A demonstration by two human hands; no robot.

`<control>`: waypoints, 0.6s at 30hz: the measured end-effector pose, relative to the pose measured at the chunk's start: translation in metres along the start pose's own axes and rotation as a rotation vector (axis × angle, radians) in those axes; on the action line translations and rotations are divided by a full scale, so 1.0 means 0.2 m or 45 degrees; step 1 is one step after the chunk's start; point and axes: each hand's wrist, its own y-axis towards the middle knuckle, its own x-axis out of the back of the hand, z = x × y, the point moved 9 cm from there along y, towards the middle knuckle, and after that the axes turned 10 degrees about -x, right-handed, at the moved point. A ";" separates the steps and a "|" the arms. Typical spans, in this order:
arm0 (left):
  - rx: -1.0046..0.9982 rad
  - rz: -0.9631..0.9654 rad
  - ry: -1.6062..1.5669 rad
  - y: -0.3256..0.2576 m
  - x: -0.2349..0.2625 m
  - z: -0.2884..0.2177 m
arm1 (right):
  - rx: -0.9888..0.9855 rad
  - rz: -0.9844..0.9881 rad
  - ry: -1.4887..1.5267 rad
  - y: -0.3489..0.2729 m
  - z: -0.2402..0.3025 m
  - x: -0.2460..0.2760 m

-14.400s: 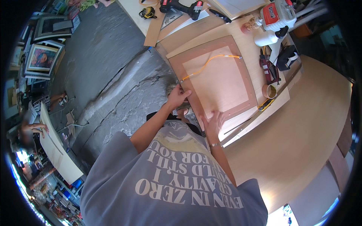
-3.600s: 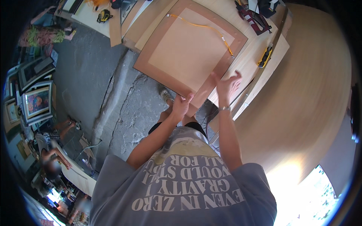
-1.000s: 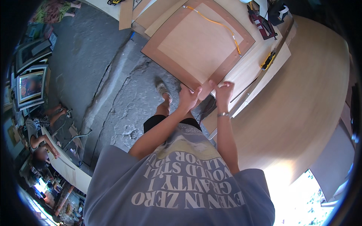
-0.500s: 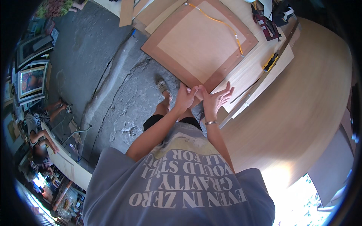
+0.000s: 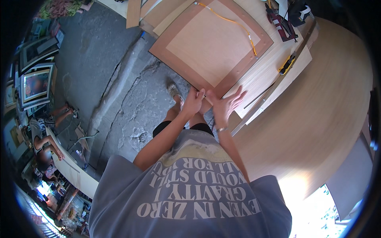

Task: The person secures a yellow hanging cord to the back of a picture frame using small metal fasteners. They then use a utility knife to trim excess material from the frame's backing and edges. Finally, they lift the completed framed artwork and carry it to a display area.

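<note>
A framed panel point(image 5: 208, 41) lies back side up, its near corner toward me, with brown tape along the borders of its pale backing. An orange hanging cord point(image 5: 234, 20) runs slack across its far part, from one edge to another. My left hand point(image 5: 193, 102) is closed at the near corner, fingers curled at the edge and thumb pointing right; the fingertips are partly hidden. Beside it my right hand point(image 5: 226, 105) is open, fingers spread and raised to the right, its thumb close to the same corner.
A yellow-and-black utility knife point(image 5: 286, 64) and a dark red tool point(image 5: 281, 24) lie on the wooden worktop point(image 5: 254, 77) at right. A large curved wood sheet point(image 5: 317, 99) rises beyond. Framed pictures point(image 5: 36, 85) lean at far left, near another person point(image 5: 43, 144) at a board. The concrete floor point(image 5: 91, 47) is cracked.
My right hand has shifted slightly left and its thumb has come away from the left thumb. My left hand stays at the corner. The framed panel has hardly moved.
</note>
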 end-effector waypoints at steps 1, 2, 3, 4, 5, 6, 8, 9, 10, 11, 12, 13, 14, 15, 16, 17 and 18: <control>0.064 -0.024 -0.044 -0.01 0.00 0.02 | -0.082 0.105 0.026 -0.09 -0.04 -0.02; 0.127 -0.044 -0.090 -0.02 -0.01 0.05 | -0.064 0.162 0.046 -0.11 -0.08 -0.01; 0.085 -0.069 -0.164 -0.02 -0.02 0.04 | -0.057 0.221 0.066 -0.10 -0.12 0.01; 0.040 -0.092 -0.238 -0.03 -0.04 0.02 | -0.049 0.276 0.088 -0.06 -0.15 0.02; -0.036 -0.103 -0.327 -0.04 -0.05 0.00 | 0.304 0.004 -0.018 0.03 -0.08 0.13; -0.081 -0.082 -0.079 -0.06 -0.07 -0.02 | 0.527 -0.255 -0.084 0.13 -0.08 0.27; -0.171 -0.006 0.411 -0.09 -0.10 -0.06 | 0.384 -0.401 -0.086 0.53 -0.23 0.44; -0.218 -0.036 0.405 -0.09 -0.10 -0.08 | 0.242 -0.412 -0.003 0.76 -0.32 0.51; -0.201 -0.067 0.418 -0.08 -0.10 -0.08 | 0.178 -0.447 -0.026 0.97 -0.37 0.57; -0.186 -0.082 0.422 -0.08 -0.09 -0.07 | 0.164 -0.495 -0.056 1.16 -0.39 0.61; -0.147 -0.067 0.373 -0.08 -0.09 -0.06 | 0.102 -0.531 -0.171 1.32 -0.41 0.62; -0.114 -0.038 0.316 -0.07 -0.10 -0.05 | -0.024 -0.537 -0.290 1.46 -0.44 0.60; -0.073 -0.025 0.267 -0.07 -0.09 -0.04 | -0.023 -0.457 -0.356 1.55 -0.43 0.54; -0.097 -0.030 0.199 -0.06 -0.09 -0.06 | -0.091 -0.346 -0.430 1.63 -0.45 0.47; -0.108 -0.051 0.139 -0.06 -0.08 -0.07 | -0.174 -0.222 -0.513 1.68 -0.49 0.41; -0.108 -0.057 0.086 -0.06 -0.08 -0.07 | -0.179 -0.164 -0.590 1.70 -0.51 0.37; -0.107 -0.071 0.128 -0.06 -0.06 -0.07 | -0.187 -0.182 -0.599 1.72 -0.53 0.35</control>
